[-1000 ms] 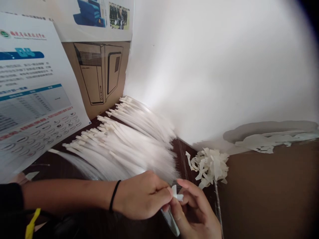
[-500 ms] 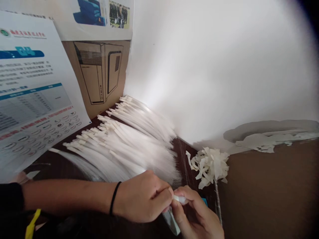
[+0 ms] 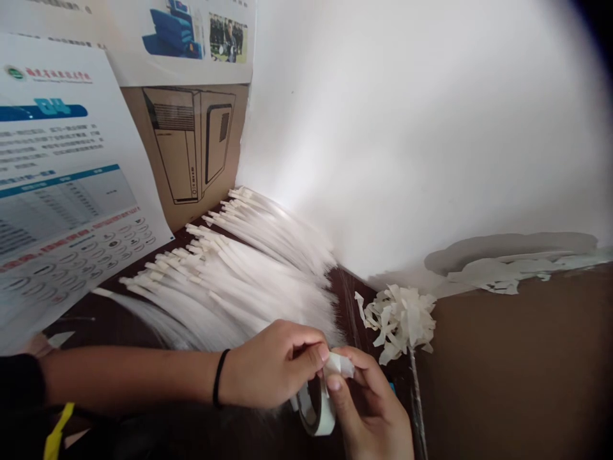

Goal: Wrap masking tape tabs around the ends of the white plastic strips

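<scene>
Close together at the lower middle, my left hand point(image 3: 280, 364) and my right hand point(image 3: 371, 399) pinch a short piece of white tape point(image 3: 341, 365) between thumbs and fingertips. A white tape roll point(image 3: 325, 418) hangs just below the fingers, beside my right thumb. Which part of the roll my hidden fingers touch, I cannot tell. Behind my left hand lie several bundles of fine white fibres point(image 3: 268, 294), their narrow ends wrapped in pale tape and pointing to the upper left.
A clump of torn tape strips point(image 3: 402, 322) sits on a thin stick at the right. Dark table point(image 3: 347, 294) shows between it and the fibres. White paper covers the wall point(image 3: 407, 128) behind, brown cardboard point(image 3: 517, 364) stands right, and a printed sheet point(image 3: 62, 172) leans at left.
The tape roll has turned and shows more of its ring. A wider flat piece of tape shows between my fingertips. My right hand has shifted slightly left.
</scene>
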`<state>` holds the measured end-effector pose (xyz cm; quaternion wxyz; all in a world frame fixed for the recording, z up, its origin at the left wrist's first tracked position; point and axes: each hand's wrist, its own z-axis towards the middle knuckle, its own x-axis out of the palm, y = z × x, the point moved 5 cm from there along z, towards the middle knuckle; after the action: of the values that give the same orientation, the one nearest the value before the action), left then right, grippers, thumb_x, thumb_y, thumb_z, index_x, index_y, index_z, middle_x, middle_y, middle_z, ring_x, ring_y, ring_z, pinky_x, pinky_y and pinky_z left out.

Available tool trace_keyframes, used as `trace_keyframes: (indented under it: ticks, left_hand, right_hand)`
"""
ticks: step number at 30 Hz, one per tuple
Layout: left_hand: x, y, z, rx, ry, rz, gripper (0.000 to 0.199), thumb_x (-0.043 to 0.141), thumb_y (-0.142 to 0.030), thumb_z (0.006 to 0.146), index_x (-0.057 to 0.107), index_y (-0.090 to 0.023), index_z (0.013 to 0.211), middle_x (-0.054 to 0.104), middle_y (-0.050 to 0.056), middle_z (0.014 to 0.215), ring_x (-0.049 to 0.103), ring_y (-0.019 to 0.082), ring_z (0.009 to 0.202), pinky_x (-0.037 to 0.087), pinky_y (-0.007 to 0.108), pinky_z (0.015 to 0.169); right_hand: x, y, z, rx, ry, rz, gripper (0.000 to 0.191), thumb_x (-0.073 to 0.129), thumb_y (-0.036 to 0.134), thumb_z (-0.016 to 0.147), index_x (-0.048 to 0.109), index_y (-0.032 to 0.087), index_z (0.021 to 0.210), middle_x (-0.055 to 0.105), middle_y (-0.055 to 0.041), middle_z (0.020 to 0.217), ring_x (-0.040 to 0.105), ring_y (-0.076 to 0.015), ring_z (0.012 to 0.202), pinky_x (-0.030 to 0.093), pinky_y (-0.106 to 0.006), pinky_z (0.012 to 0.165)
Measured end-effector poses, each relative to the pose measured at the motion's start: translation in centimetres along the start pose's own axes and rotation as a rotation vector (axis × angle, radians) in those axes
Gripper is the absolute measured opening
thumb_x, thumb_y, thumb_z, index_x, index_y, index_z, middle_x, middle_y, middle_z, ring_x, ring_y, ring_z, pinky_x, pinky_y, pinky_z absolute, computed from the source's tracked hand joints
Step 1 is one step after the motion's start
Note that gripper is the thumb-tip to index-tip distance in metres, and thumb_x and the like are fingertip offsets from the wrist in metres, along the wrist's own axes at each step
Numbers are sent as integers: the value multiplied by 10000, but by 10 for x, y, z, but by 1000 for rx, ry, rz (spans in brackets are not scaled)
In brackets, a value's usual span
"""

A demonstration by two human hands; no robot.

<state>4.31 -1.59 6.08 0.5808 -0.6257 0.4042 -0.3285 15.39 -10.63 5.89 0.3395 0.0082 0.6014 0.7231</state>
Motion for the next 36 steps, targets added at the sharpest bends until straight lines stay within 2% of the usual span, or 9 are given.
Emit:
trace_keyframes:
  ticks: [6, 11, 13, 16, 19, 23, 27, 31, 36]
  left_hand:
    - [7, 10, 2, -92, 48, -289, 547, 418, -673, 850, 438, -153, 682, 396, -42, 584, 328, 66, 516, 271, 202, 483]
    - [10, 7, -1, -151, 76, -379, 506, 503, -623, 826, 429, -152, 654, 401, -49, 569, 295, 46, 463, 242, 196, 447]
    - [10, 3, -3, -136, 86, -294, 440, 471, -541, 876, 452, -148, 677, 403, -47, 571, 314, 49, 463, 250, 192, 448]
    - [5, -3, -5, -40, 9, 4, 357, 427, -409, 926, 489, -143, 696, 427, -37, 577, 364, 60, 504, 272, 188, 483]
    - [0, -9, -6, 82, -55, 213, 325, 396, -363, 947, 507, -141, 737, 458, -29, 610, 397, 66, 552, 293, 193, 538]
    - [-3, -12, -4, 165, -32, 252, 305, 377, -327, 958, 482, -145, 736, 453, -28, 631, 392, 67, 576, 299, 201, 573]
    - [-1, -4, 0, -10, 58, -36, 384, 445, -450, 920, 456, -145, 687, 416, -32, 598, 352, 65, 539, 276, 204, 511]
    - [9, 6, 0, -271, 156, -504, 547, 611, -671, 723, 447, -151, 670, 388, -51, 577, 272, 37, 453, 207, 197, 417]
    - [13, 7, -4, -419, 244, -626, 555, 765, -613, 584, 481, -137, 619, 355, -61, 495, 228, 25, 424, 133, 187, 390]
  right_hand:
    - [3, 0, -1, 55, 53, 176, 218, 657, 203, 785, 669, 260, 994, 723, 0, 843, 696, -116, 697, 531, -137, 636]
    - [-3, 4, 2, 86, 56, 40, 107, 661, 267, 772, 713, 230, 858, 717, 1, 748, 680, -126, 634, 519, -142, 583]
    - [-6, 4, 0, 82, -13, -28, 99, 653, 299, 775, 714, 221, 767, 690, 17, 685, 644, -106, 578, 491, -132, 550]
    - [-7, 5, -5, 119, -152, -55, 176, 645, 348, 779, 687, 209, 679, 632, 26, 640, 579, -90, 548, 453, -145, 541]
    - [-2, 7, -7, 113, -168, -61, 201, 625, 357, 795, 683, 199, 686, 621, 10, 647, 569, -103, 567, 439, -169, 547]
    - [1, 11, -5, 28, -146, -82, 138, 601, 286, 828, 676, 207, 743, 638, 12, 681, 584, -105, 603, 439, -168, 565]
    - [4, 11, -5, -79, -67, -77, 71, 583, 202, 838, 640, 221, 799, 604, 35, 677, 573, -86, 598, 435, -150, 567]
    - [5, 9, -6, -78, -17, -2, 74, 576, 174, 845, 620, 229, 822, 562, 38, 696, 546, -85, 617, 429, -165, 575]
    - [6, 9, -7, -63, 60, 124, 105, 585, 147, 836, 637, 223, 785, 552, 26, 677, 525, -100, 619, 404, -197, 572]
